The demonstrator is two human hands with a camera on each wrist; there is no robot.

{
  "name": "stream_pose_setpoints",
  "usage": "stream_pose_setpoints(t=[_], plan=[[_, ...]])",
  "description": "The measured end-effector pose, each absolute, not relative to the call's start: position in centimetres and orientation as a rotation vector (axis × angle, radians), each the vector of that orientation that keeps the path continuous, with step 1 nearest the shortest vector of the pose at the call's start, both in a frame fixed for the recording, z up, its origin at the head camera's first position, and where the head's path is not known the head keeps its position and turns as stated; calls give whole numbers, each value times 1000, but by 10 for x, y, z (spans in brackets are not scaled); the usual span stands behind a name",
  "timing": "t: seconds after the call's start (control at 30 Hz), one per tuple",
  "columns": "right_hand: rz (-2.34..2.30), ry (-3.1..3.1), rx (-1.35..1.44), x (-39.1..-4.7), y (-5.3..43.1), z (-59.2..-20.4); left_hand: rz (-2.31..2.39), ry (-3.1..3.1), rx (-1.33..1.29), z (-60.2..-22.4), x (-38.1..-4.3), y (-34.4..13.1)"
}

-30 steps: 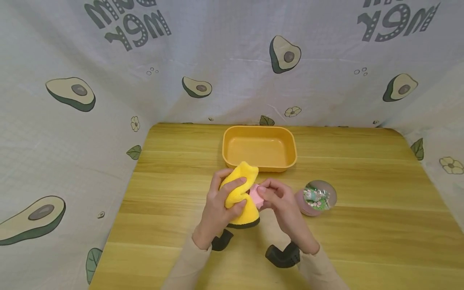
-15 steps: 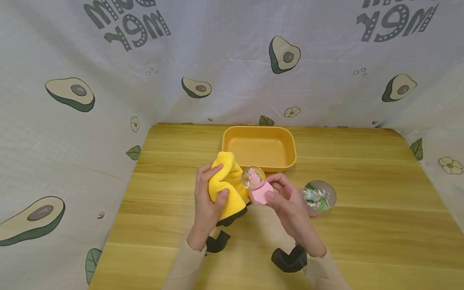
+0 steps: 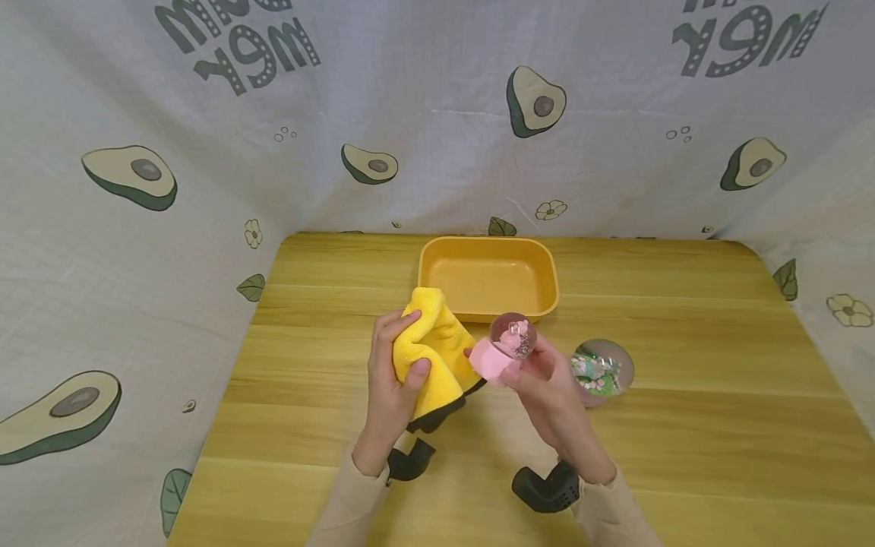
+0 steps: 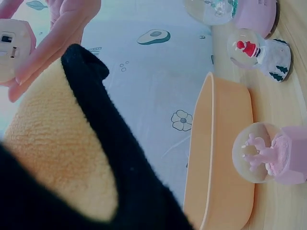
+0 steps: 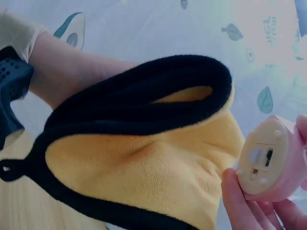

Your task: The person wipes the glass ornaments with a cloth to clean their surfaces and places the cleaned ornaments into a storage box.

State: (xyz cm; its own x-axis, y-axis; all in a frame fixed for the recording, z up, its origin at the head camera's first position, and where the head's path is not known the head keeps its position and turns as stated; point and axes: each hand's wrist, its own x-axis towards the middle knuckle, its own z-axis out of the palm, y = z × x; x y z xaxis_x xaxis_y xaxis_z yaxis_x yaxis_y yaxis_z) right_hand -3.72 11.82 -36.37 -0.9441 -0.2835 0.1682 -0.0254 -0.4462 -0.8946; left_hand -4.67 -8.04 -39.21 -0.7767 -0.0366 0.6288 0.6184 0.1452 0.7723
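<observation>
Snow globe (image 3: pixel 506 348), pinched by right hand (image 3: pixel 555 381) while left hand (image 3: pixel 385 380) grips yellow cloth (image 3: pixel 443 376), could drop onto bench (image 3: pixel 690 342), short of its far edge, if pinch loosens.

Soft light, pale sheen on the table (image 3: pixel 472 486), cloth (image 4: pixel 62 139) blurry in the left wrist view.

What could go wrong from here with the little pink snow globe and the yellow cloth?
The right hand holds the pink snow globe by its base, so it might slip and its dome could strike the table.

That hand is also close to the larger snow globe, which it could bump.

If the yellow cloth is damp, which I can't tell, moisture might enter the openings underneath.
</observation>
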Motion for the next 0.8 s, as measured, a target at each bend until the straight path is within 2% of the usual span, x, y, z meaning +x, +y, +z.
stream_pose_setpoints(t=[0.33,0.8], plan=[[-2472,1803,-426,-36,120,-359,-1708,-1924,-587,-391,-45,-77],[-2428,1830,-718,-39,126,-360,-1755,-1956,-613,-393,-45,-74]])
